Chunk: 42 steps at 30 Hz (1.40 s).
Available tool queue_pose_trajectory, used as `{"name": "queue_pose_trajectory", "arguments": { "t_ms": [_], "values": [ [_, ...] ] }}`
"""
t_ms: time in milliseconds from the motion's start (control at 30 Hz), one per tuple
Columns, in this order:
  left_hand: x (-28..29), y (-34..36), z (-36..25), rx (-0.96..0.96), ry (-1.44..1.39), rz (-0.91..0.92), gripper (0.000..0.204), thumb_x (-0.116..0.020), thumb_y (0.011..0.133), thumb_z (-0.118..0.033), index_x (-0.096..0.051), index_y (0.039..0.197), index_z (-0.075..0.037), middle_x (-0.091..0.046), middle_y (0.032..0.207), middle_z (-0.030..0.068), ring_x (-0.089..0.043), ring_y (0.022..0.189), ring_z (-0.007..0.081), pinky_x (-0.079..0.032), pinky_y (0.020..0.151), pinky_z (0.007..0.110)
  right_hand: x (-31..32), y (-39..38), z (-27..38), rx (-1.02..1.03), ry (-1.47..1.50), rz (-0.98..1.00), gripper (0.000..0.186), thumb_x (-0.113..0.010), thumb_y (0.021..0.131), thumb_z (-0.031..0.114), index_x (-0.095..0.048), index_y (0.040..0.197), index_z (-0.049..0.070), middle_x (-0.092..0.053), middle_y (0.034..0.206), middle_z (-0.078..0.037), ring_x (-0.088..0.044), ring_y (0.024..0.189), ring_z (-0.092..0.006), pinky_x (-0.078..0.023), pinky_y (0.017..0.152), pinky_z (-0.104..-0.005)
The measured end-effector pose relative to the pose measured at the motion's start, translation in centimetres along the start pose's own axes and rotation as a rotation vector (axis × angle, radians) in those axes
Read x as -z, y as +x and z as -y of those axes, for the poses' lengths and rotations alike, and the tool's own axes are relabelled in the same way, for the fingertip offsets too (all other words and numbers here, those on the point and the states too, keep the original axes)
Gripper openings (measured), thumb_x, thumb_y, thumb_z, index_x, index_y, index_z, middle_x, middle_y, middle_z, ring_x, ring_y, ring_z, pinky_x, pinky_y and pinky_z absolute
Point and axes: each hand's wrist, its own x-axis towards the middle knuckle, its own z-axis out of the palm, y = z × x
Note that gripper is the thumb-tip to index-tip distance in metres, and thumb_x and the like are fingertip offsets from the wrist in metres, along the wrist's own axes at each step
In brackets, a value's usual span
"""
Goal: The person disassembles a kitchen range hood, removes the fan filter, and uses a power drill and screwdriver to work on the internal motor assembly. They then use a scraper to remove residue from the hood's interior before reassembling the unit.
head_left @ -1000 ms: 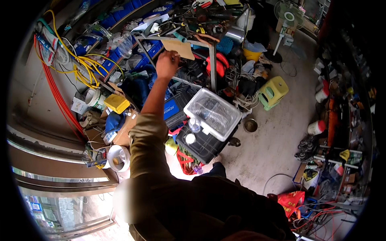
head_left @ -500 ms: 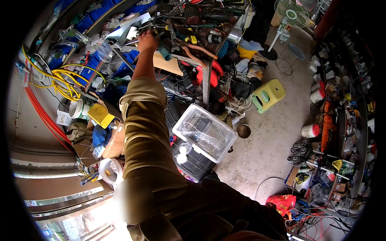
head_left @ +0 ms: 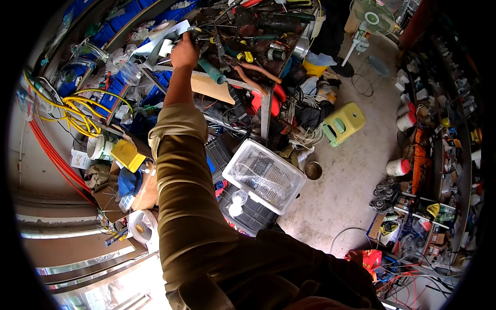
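My left hand (head_left: 184, 53) reaches over the cluttered workbench at the upper left, its arm in a rolled brown sleeve. The fingers are curled closed, and a small dark, ring-like piece shows at their tips; its kind is too small to tell. Just left of the hand lie a white pipe fitting (head_left: 166, 48) and a pale, bent sheet (head_left: 146, 50). A green-blue tube (head_left: 212, 71) sticks out over the bench edge, right of the wrist. Farther right are pliers with reddish-brown handles (head_left: 253, 72). My right hand is out of view.
Below the bench, a clear plastic box (head_left: 264, 175) rests on a black case (head_left: 248, 214). A yellow-green stool (head_left: 344, 123) and a standing fan (head_left: 371, 19) are on the floor. Yellow hose (head_left: 77, 111) hangs at the left. Loaded shelves (head_left: 439, 155) line the right side.
My left hand has shifted slightly left and up, away from the green-blue tube. The small dark piece now shows at its fingertips. The whole view has moved a little.
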Motion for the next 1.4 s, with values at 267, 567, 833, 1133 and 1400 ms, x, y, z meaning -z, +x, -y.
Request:
{"name": "queue_pose_trajectory", "arguments": {
  "t_ms": [267, 567, 833, 1133, 1400],
  "values": [
    [2.0, -3.3, -6.9, -0.276, -0.070, 0.162, 0.056, -0.057, 0.077, -0.017, -0.041, 0.128, -0.029, -0.063, 0.093, 0.0169, -0.062, 0.085, 0.0343, -0.049, 0.073, 0.044, 0.6, 3.1, -3.5, -0.063, -0.007, 0.126, 0.020, -0.054, 0.082, 0.019, -0.057, 0.093, 0.002, -0.063, 0.076, -0.010, -0.063, 0.058, -0.0206, -0.045, 0.047, -0.0289],
    [2.8, -1.4, -10.2, -0.110, 0.163, 0.394, 0.045, -0.060, 0.075, -0.032, -0.050, 0.118, -0.021, -0.063, 0.100, 0.0135, -0.061, 0.094, 0.0308, -0.049, 0.077, 0.042, 0.4, 1.7, -2.9, 0.021, 0.013, 0.053, 0.017, -0.052, 0.084, 0.018, -0.057, 0.092, 0.004, -0.062, 0.074, -0.010, -0.062, 0.057, -0.0192, -0.045, 0.045, -0.0284],
    [4.0, -2.2, -10.7, 0.022, -0.010, 0.277, 0.048, -0.057, 0.078, -0.044, -0.050, 0.119, -0.020, -0.064, 0.100, 0.0142, -0.061, 0.094, 0.0316, -0.049, 0.077, 0.043, 0.7, 1.3, -7.2, 0.000, 0.097, 0.045, 0.015, -0.053, 0.083, 0.016, -0.059, 0.086, 0.003, -0.062, 0.070, -0.009, -0.062, 0.053, -0.0193, -0.044, 0.041, -0.0286],
    [4.3, -2.6, -12.8, 0.071, -0.163, 0.069, 0.046, -0.062, 0.076, -0.038, -0.050, 0.114, -0.014, -0.064, 0.092, 0.0186, -0.062, 0.088, 0.0362, -0.049, 0.073, 0.046, -0.2, 1.0, -7.1, 0.055, 0.143, 0.004, 0.014, -0.054, 0.082, 0.015, -0.060, 0.083, 0.003, -0.062, 0.068, -0.008, -0.063, 0.052, -0.0188, -0.044, 0.041, -0.0267],
    [2.6, -1.0, -14.4, 0.226, -0.130, 0.159, 0.048, -0.066, 0.070, -0.033, -0.052, 0.110, -0.011, -0.062, 0.103, 0.0178, -0.060, 0.096, 0.0342, -0.049, 0.080, 0.043, 0.2, 0.2, -6.6, 0.025, 0.181, -0.002, 0.016, -0.054, 0.081, 0.015, -0.060, 0.083, 0.001, -0.062, 0.068, -0.009, -0.062, 0.052, -0.0184, -0.044, 0.043, -0.0269]
  ]
}}
